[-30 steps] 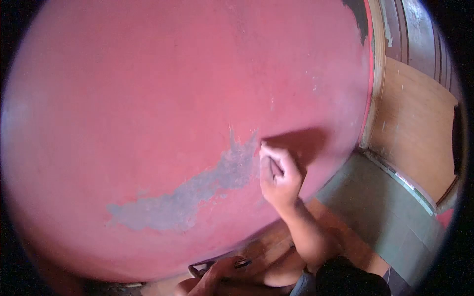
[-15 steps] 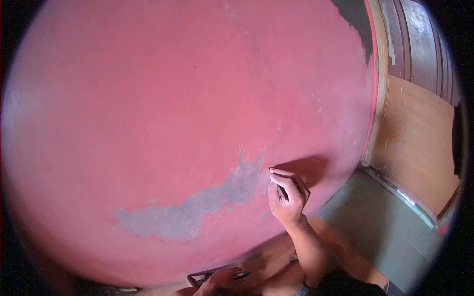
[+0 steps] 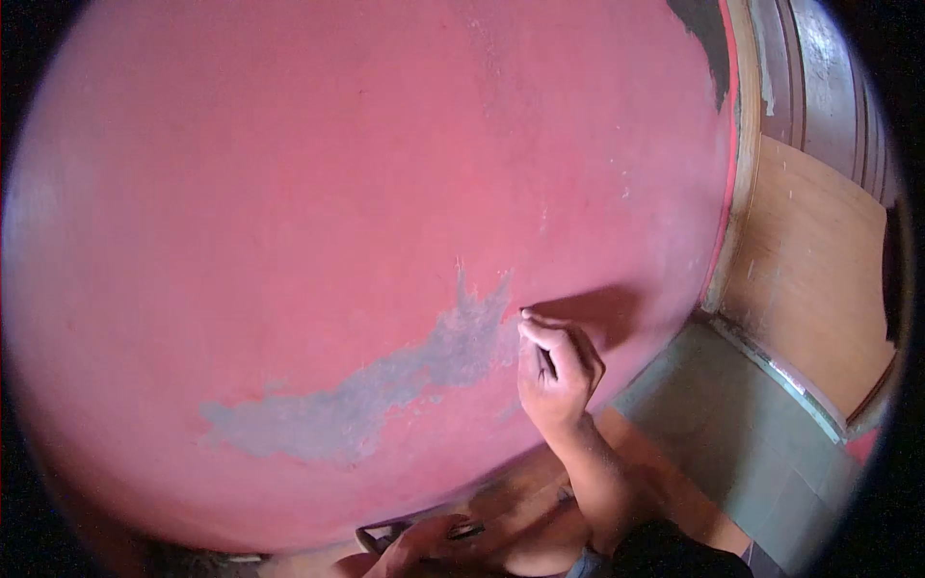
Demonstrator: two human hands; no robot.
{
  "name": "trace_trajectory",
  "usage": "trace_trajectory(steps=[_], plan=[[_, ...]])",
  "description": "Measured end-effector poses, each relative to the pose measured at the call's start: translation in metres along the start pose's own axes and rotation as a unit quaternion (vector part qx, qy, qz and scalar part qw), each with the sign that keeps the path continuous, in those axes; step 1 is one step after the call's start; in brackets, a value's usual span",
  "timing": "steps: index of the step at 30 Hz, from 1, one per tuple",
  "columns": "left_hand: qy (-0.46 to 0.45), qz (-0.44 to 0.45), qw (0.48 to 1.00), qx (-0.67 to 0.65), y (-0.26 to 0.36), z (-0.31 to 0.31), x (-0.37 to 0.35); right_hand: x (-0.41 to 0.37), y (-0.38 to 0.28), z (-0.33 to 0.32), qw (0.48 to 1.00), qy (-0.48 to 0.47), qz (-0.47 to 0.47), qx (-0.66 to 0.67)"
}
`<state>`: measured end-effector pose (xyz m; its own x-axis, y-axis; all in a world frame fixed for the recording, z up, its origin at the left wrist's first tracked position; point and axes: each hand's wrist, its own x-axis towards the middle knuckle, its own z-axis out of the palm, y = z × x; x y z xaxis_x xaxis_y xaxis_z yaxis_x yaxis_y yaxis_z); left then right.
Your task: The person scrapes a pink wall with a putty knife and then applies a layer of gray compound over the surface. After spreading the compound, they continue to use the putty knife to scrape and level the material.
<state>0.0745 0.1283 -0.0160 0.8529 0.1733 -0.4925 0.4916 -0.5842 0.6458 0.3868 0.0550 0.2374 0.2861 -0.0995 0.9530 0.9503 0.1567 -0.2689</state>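
In front of me a pink-red painted wall [image 3: 289,222] carries a long grey patch [image 3: 308,414] where paint is gone. My right hand [image 3: 561,366] is closed in a pinch, its fingertips right at the wall beside the patch's right end. A tiny dark tip shows at those fingertips; I cannot tell what it belongs to. Low in the view, my left hand [image 3: 419,547] is curled at a dark-edged object [image 3: 371,535], mostly hidden by the hand and the frame's bottom edge.
To the right a wooden door frame [image 3: 742,183] edges the wall, with a tan wooden panel [image 3: 805,270] beyond it. Grey-green floor tiles [image 3: 742,424] lie below. A dark bare patch [image 3: 708,43] marks the wall's upper right. My right hand's shadow falls on the wall.
My right hand has shifted slightly up and left in view, still pinched close to the wall. The grey patch also sits a little higher and further left in view.
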Motion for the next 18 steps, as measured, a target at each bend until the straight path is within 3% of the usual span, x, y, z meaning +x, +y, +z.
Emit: trace_trajectory(steps=[6, 12, 15, 18], plan=[[0.010, -0.032, 0.999, 0.021, 0.001, 0.002, 0.000, 0.012, 0.001, -0.002, 1.000, 0.008, 0.018, -0.018], [0.003, -0.006, 0.999, 0.040, -0.002, 0.000, 0.002, 0.005, -0.001, -0.003, 1.000, -0.008, 0.016, 0.002], [0.043, 0.030, 0.998, 0.017, -0.011, 0.011, 0.003, 0.010, 0.004, 0.001, 0.999, 0.014, 0.036, -0.012], [0.034, -0.010, 0.999, -0.004, -0.004, 0.010, -0.004, 0.003, -0.003, 0.003, 0.999, 0.005, 0.032, 0.004]])
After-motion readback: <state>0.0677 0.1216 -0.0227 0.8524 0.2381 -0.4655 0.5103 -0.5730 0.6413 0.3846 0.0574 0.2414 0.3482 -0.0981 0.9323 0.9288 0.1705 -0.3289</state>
